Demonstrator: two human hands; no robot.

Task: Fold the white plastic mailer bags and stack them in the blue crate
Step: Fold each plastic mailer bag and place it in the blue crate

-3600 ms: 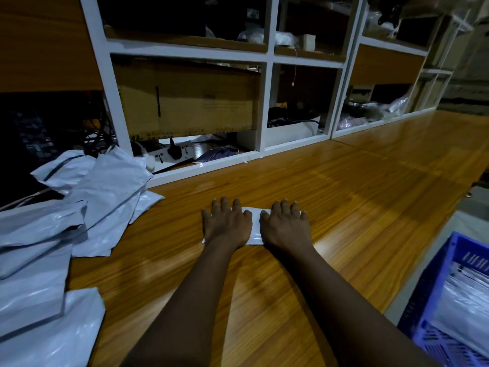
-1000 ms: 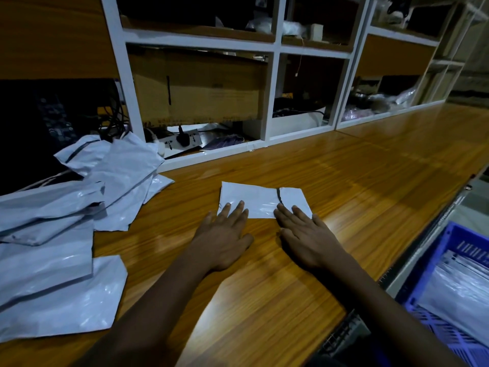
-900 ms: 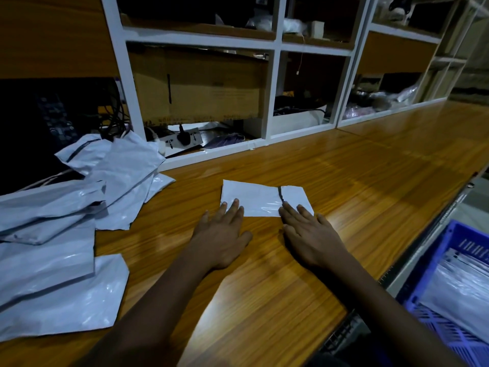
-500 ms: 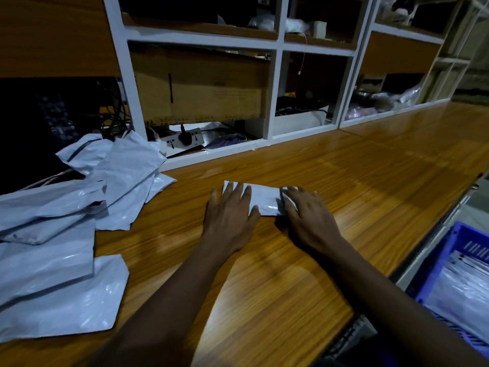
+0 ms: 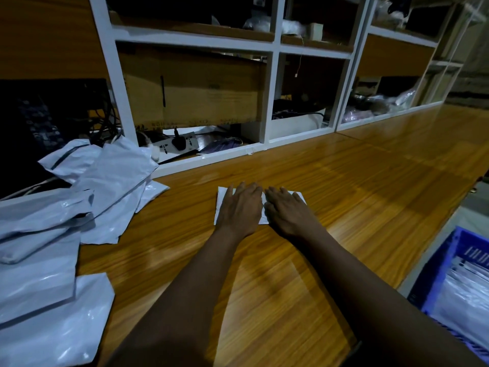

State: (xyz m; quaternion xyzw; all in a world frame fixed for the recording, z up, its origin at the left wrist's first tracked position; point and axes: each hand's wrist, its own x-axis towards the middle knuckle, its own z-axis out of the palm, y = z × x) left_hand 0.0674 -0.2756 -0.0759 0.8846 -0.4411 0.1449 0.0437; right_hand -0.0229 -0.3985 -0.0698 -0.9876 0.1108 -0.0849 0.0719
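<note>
The light is dim, and what sits in the upper compartments of the white shelving unit (image 5: 275, 102) is too dark to identify. The pile of unfolded mailer bags (image 5: 53, 247) runs off the left and bottom edges. The blue crate (image 5: 434, 276) is cut by the right and bottom edges, so only one corner shows, with white bags (image 5: 465, 295) lying inside it. Most of the folded mailer bag (image 5: 221, 205) is covered by the hands.

A long, glossy wooden counter (image 5: 344, 207) stretches away to the right. The shelving stands along its far side, holding a large cardboard box (image 5: 206, 86) and, under it, a power strip (image 5: 177, 144) with a dark plug. The crate stands below the counter's near right edge.

The folded bag lies flat on the counter at centre, well apart from the pile. The left hand (image 5: 240, 207) lies palm down on its left half, fingers straight and close together, with a strip of white showing beyond the hand on the left. The right hand (image 5: 287, 210) lies flat on its right half, fingers straight and slightly spread, fingertips near the far edge. The two hands are just beside each other.
</note>
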